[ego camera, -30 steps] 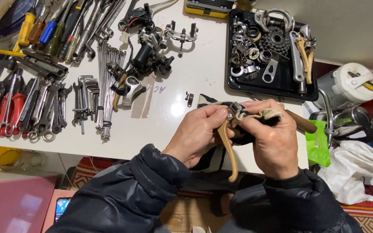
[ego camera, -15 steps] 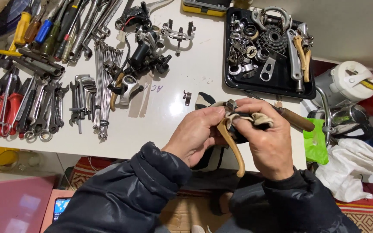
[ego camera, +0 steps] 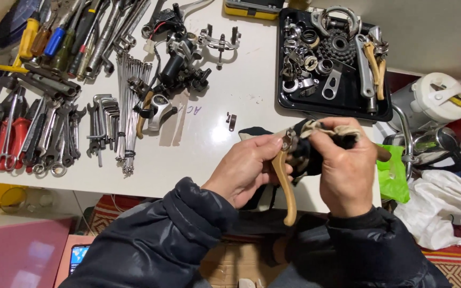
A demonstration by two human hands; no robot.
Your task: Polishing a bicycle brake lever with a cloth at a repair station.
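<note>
My left hand (ego camera: pixel 249 168) grips a tan bicycle brake lever (ego camera: pixel 285 184) near its metal pivot, the lever blade hanging down toward me. My right hand (ego camera: pixel 345 168) is closed around the black body of the same part, pressing a dirty grey rag (ego camera: pixel 329 129) onto its top. Both hands hover over the front edge of the white table (ego camera: pixel 204 154). Part of the lever body is hidden under my right palm.
A black tray (ego camera: pixel 342 109) of bike parts sits at the back right. Spokes (ego camera: pixel 132 106), hex keys (ego camera: pixel 102 125), wrenches and red-handled pliers (ego camera: pixel 14 136) cover the left. A derailleur cluster (ego camera: pixel 180 66) lies centre back; a small metal clip (ego camera: pixel 231 121) lies near my hands. Green bag (ego camera: pixel 390 173) at right.
The lever's hanging end has swung a little to the right. My hands stay closed on the lever and rag, shifting only slightly.
</note>
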